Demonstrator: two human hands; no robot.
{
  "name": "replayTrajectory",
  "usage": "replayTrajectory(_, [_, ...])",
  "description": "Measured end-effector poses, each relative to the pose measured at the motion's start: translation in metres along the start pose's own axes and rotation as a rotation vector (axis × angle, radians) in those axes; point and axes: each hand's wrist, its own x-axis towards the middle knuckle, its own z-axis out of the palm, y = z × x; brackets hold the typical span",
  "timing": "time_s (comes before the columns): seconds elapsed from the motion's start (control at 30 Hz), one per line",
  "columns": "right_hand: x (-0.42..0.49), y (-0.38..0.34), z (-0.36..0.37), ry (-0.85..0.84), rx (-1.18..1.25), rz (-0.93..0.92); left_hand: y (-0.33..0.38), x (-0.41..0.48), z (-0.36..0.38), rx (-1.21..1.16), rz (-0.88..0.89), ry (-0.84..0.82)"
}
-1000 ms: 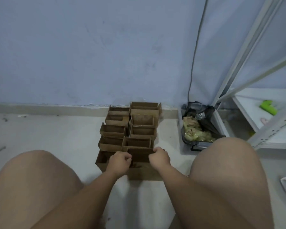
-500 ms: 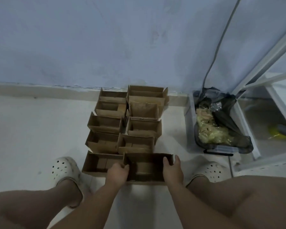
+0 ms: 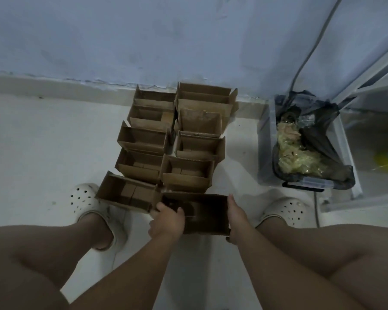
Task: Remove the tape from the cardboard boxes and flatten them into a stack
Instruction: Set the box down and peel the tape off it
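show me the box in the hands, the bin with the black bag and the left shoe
box (image 3: 204,206): head view, on its dark inside
bin (image 3: 264,139): head view, on its clear left wall
left shoe (image 3: 83,199): head view, on its holed top

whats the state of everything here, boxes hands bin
nearest brown cardboard box, upright, top open, not flattened, held between both hands
left hand, fingers curled over the box's left wall
right hand, fingers straight, pressing the box's right wall
other brown cardboard boxes, upright in two rows, tops open, unflattened
clear plastic bin, lidless, lined with a black bag
crumpled yellowish tape, piled inside the bag
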Motion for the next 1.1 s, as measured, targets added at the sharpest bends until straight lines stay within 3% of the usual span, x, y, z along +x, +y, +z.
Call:
replayTrajectory(0.13, [-0.001,-0.004,-0.002,0.07,0.017,-0.156,-0.024,0.005,-0.007,-0.345,-0.076,0.019])
replayTrajectory(0.23, [0.001,-0.003,-0.001,0.108,0.025,-0.117,-0.027,-0.001,-0.013,-0.531,-0.042,0.124])
replayTrajectory(0.43, [-0.001,0.02,-0.004,0.166,0.22,-0.004,-0.007,0.005,-0.015,-0.164,0.032,-0.138])
replayTrajectory(0.53, [-0.004,0.023,-0.012,0.132,0.322,0.179,-0.003,0.004,-0.019,-0.362,-0.118,-0.317])
replayTrajectory(0.63, [-0.005,0.026,-0.016,0.14,0.245,0.295,-0.001,0.004,-0.026,-0.508,-0.319,-0.45])
replayTrajectory(0.93, [-0.017,0.014,-0.032,0.031,-0.1,0.137,-0.029,0.005,-0.036,-0.422,-0.473,-0.684])
replayTrajectory(1.1, [-0.023,0.009,-0.039,-0.102,-0.17,0.029,-0.041,0.001,-0.04,-0.601,-0.442,-0.624])
